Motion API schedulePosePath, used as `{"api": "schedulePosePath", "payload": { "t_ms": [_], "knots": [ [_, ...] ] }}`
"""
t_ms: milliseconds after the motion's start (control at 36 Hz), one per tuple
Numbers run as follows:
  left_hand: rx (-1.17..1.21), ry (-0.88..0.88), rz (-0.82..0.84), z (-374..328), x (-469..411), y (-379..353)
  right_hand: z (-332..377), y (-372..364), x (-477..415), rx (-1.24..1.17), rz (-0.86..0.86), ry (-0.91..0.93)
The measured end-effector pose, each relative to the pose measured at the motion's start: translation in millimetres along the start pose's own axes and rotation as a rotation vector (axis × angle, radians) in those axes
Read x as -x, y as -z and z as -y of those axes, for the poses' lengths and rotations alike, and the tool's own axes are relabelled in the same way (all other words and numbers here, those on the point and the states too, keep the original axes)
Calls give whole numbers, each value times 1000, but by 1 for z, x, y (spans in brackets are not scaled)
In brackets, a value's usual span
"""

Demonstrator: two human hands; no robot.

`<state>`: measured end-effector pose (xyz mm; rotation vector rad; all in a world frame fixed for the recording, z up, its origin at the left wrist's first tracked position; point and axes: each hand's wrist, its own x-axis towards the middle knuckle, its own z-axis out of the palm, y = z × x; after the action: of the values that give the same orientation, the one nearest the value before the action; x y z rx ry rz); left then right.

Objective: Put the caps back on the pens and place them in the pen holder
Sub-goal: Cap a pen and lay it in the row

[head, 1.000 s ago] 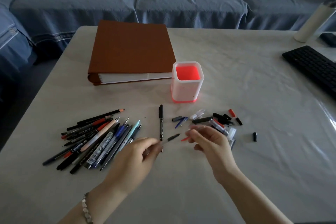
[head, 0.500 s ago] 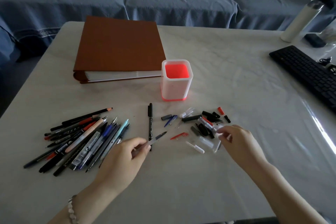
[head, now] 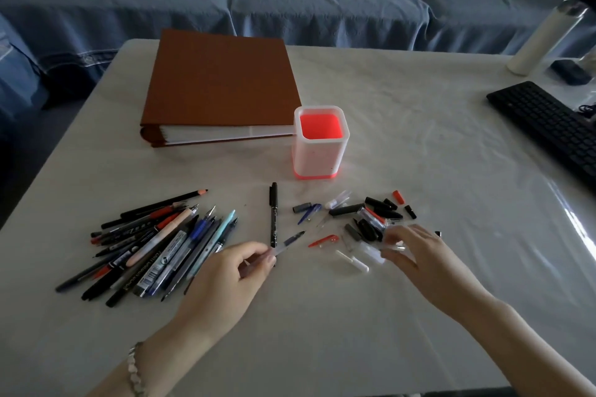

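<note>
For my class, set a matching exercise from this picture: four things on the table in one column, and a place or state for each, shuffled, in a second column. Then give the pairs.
Things
1. binder
2. pen holder
3. keyboard
4. clear pen

Place or state
A. at the right edge of the table
B. pinched by the left hand
C. lying flat and closed
D. standing upright with no pens in it

Pairs: 1-C, 2-D, 3-A, 4-B
</note>
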<state>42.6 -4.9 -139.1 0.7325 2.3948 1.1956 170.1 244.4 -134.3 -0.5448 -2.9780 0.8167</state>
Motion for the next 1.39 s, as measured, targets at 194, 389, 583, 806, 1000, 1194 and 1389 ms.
{"api": "schedulePosePath", "payload": {
  "t_ms": [194,389,583,806,1000,1194,1389],
  "knots": [
    [113,-45,7,-11,5,4,62,1,-6,-549,-25,24],
    [127,-135,2,-12,7,10,74,-2,-11,-596,-28,17],
    [64,-220,10,-17,8,12,77,-5,-8,-657,14,4],
    [-98,-342,60,-17,8,14,77,-4,-6,-615,166,13],
    [-154,-378,90,-17,8,13,77,-16,-1,-463,83,142],
    [-23,-226,154,-14,7,10,75,-23,0,-457,66,247],
    [-11,-126,198,-16,-4,8,66,-22,-5,-431,50,180]
  ]
}}
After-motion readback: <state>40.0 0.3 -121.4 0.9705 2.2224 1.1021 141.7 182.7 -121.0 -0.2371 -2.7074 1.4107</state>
